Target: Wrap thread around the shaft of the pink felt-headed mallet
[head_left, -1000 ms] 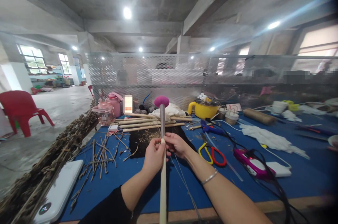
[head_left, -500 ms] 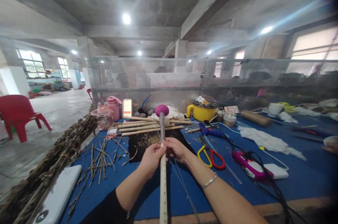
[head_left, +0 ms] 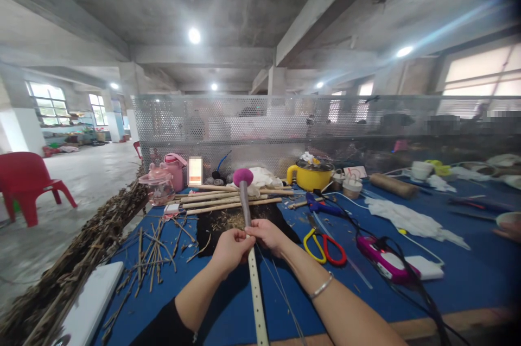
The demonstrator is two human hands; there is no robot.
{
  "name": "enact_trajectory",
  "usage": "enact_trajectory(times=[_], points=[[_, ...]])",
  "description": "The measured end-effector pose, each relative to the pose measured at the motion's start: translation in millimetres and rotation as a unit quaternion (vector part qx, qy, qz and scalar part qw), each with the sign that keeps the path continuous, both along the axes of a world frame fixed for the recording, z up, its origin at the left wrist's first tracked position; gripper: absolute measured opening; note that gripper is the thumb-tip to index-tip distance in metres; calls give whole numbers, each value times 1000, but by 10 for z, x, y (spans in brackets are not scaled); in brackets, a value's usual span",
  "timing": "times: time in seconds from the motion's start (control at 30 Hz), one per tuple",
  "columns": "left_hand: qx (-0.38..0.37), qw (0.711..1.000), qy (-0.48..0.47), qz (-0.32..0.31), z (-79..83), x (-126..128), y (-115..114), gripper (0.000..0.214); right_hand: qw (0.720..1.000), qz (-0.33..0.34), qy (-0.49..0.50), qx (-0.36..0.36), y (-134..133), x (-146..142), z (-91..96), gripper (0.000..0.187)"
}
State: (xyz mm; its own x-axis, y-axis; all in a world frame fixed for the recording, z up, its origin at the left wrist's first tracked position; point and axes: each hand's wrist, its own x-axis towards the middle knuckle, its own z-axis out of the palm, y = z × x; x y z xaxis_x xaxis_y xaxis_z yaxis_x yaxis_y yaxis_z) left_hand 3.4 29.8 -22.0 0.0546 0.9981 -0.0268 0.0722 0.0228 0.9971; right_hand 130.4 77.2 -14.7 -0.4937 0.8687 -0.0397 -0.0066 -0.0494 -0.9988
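Observation:
A pale stick with a row of small holes (head_left: 256,291) runs away from me. Its grey-wrapped upper part (head_left: 244,202) ends in a round purple head (head_left: 243,177). My left hand (head_left: 228,251) pinches the stick where the pale and grey parts meet. On the other side, my right hand (head_left: 266,236) is closed at that same joint, thumb and fingers pressed together. Thin wires (head_left: 281,293) trail below my right hand toward the table's front edge. What lies under my fingertips is hidden.
Dry twigs (head_left: 152,256) and a white device (head_left: 91,302) lie left. Beyond my hands are a black cloth (head_left: 209,226) and pale sticks (head_left: 228,200). Scissors (head_left: 342,255), a blue glue gun (head_left: 325,203), a yellow pot (head_left: 313,176) and a purple device (head_left: 382,259) stand right. Another person's hand (head_left: 510,232) shows far right.
The stick has tilted, its purple head moving left and slightly down while its near end swung right. Both hands keep hold near the joint and sit slightly lower in view.

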Motion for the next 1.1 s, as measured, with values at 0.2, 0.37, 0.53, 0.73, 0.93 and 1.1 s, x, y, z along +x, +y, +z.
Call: enact_trajectory(times=[0.2,0.37,0.53,0.73,0.93,1.1], points=[[-48,991,-108,-57,113,-38,-28,43,992,69,89,-52,30,52,15,33],[-28,999,-2,-29,82,-40,-34,36,998,17,50,-33,50,46,-20,31],[77,985,134,76,24,6,-14,25,999,-13,35,-9,14,-21,-16,28],[100,976,156,113,9,-4,-9,20,999,-26,24,2,15,-45,-18,30],[29,999,-11,26,-2,21,25,27,996,-3,70,-48,59,-6,-57,33],[-53,991,-119,-28,62,73,-42,26,990,9,98,-99,54,23,-53,36]])
